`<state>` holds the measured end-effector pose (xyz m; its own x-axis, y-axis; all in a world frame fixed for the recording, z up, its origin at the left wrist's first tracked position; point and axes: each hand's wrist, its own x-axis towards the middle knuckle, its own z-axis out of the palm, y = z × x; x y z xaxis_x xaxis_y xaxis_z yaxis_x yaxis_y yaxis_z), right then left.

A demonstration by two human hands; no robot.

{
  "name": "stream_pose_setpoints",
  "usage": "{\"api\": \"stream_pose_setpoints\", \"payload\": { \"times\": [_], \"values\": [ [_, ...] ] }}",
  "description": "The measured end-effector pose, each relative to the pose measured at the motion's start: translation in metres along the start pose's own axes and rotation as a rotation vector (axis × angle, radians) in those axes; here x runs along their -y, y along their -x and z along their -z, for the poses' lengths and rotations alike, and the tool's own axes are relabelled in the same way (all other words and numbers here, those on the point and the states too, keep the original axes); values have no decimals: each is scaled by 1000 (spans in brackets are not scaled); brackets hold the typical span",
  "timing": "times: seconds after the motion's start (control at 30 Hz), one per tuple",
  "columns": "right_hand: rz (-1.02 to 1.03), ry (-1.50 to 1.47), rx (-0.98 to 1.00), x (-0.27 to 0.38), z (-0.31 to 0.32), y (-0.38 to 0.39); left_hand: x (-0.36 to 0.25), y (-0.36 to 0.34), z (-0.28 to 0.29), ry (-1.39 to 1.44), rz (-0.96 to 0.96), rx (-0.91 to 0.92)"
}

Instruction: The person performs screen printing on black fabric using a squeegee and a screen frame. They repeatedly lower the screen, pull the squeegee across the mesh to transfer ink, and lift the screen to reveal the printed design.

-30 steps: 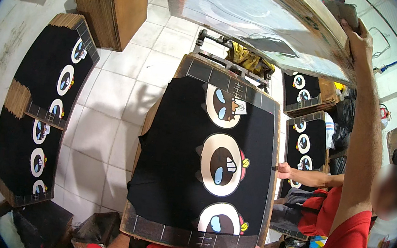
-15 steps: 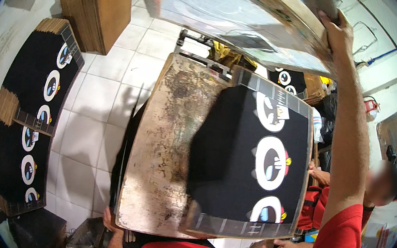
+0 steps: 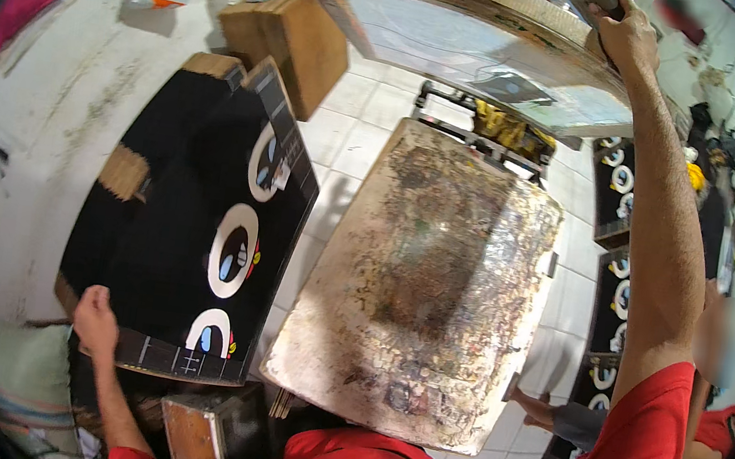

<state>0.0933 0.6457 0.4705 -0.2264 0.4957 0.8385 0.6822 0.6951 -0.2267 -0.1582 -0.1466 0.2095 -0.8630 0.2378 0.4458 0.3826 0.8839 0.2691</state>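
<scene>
My left hand (image 3: 97, 320), fingers closed, grips the lower-left part of a board (image 3: 152, 267) covered in black fabric with cream-ringed cartoon prints, lying over another board at the left. My right hand (image 3: 630, 37) is raised at the upper right, closed on the edge of a large wooden-framed screen (image 3: 456, 34), beside a dark grey block (image 3: 588, 0). Below the screen, the paint-stained platen (image 3: 416, 281) is bare, mounted by a metal hinge assembly (image 3: 438, 101).
A stack of brown boards (image 3: 288, 55) stands at the back left. Printed black panels (image 3: 606, 305) lie on stacks to the right, beside a co-worker in red (image 3: 715, 428). A wooden box (image 3: 195, 438) is low front-left. Yellow crumpled material (image 3: 508, 128) lies beyond the platen.
The printed board has moved from the central platen to the left, with my left hand, uncovering the platen. The co-worker's hands have come off it. My raised right hand stays on the screen.
</scene>
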Motion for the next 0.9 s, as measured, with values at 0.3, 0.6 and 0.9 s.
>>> {"api": "stream_pose_setpoints", "payload": {
  "times": [0.3, 0.6, 0.9],
  "values": [
    [-121, -31, 144, 21, 23, 7, 147, 3, 307, 485, 340, 77],
    [-159, -60, 174, 27, 31, 20, 77, 191, 45, 778, 618, -87],
    [-69, -28, 100, 11, 16, 17, -20, 175, -177, 797, 432, 622]
  ]
}}
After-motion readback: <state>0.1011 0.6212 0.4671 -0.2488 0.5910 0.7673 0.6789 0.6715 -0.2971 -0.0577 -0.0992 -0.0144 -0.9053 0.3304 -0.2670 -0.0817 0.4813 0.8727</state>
